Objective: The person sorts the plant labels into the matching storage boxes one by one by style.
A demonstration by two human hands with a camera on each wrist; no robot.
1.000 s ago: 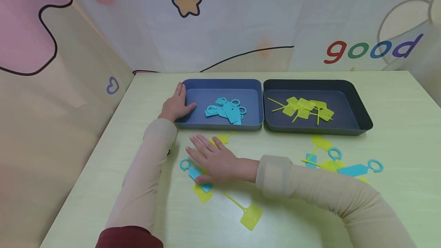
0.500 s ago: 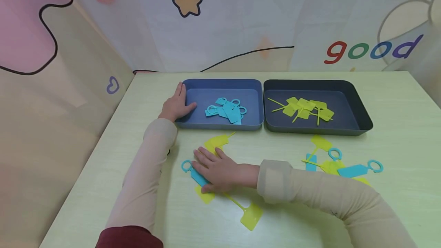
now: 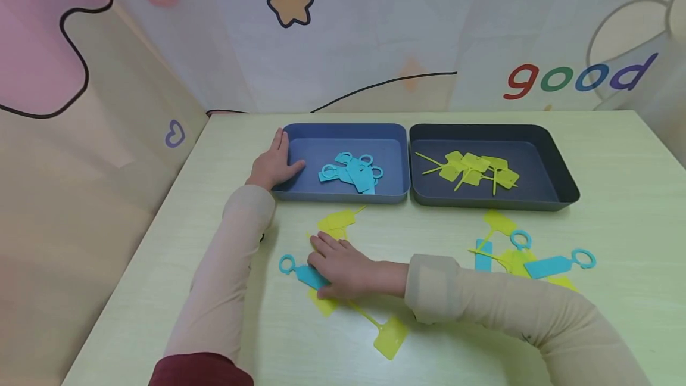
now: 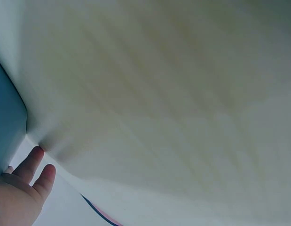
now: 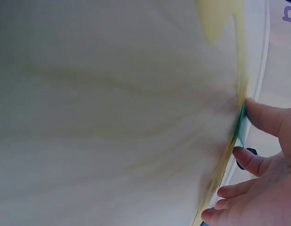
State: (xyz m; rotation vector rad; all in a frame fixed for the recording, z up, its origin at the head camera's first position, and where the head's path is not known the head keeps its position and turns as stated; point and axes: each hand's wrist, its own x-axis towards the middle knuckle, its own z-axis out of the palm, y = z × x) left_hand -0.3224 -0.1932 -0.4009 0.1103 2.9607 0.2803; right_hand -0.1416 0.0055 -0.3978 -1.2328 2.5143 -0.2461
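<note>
My left hand (image 3: pixel 271 164) grips the left wall of the blue tray (image 3: pixel 343 198), thumb over the inside and fingers along the outside. Its fingers show beside the tray in the left wrist view. In front, my right hand (image 3: pixel 345 270) pinches a light-blue ring-ended tag (image 3: pixel 308 276) low over the table. The right wrist view has thumb and index finger on either side of the tag (image 5: pixel 240 123). A yellow tag (image 3: pixel 324 304) peeks out below this hand, with another yellow tag (image 3: pixel 391 338) nearer me. More yellow tags (image 3: pixel 336 220) lie just beyond the fingers.
Several light-blue tags (image 3: pixel 359 173) lie inside the blue tray. A dark grey tray (image 3: pixel 552 165) adjoins it on the right, holding several yellow tags (image 3: pixel 474 162). Mixed blue and yellow tags (image 3: pixel 549 267) are scattered beyond my right sleeve (image 3: pixel 498 296). A printed curtain (image 3: pixel 375 28) backs the table.
My right hand has moved slightly right and nearer me, its spread fingers drawing in on the blue tag. That tag has turned a little. The left hand stays on the tray.
</note>
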